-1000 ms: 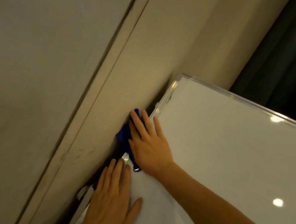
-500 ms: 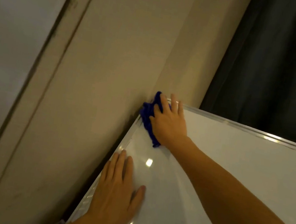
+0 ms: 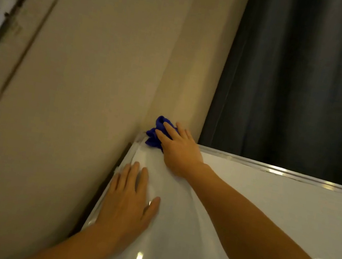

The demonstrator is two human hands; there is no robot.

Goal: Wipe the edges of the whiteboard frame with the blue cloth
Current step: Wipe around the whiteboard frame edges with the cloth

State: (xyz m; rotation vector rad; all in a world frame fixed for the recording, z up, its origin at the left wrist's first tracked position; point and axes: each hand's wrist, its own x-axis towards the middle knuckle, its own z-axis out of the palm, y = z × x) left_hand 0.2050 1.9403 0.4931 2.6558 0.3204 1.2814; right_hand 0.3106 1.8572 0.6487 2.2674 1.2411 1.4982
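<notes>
A white whiteboard (image 3: 242, 208) with a silver metal frame (image 3: 282, 172) fills the lower right. My right hand (image 3: 181, 150) presses a bunched blue cloth (image 3: 155, 134) onto the frame's top left corner, where the left and top edges meet. The cloth shows only past my fingertips; the rest lies under my palm. My left hand (image 3: 130, 199) rests flat on the board beside the left edge, fingers spread, holding nothing.
A beige wall (image 3: 92, 94) runs close along the board's left edge, leaving a narrow dark gap. A dark curtain (image 3: 307, 83) hangs behind the top edge. A door or panel edge (image 3: 14, 21) crosses the upper left.
My right hand has slid the blue cloth up the left frame edge to the top corner. My left hand has stayed flat on the board. The view has tilted upward.
</notes>
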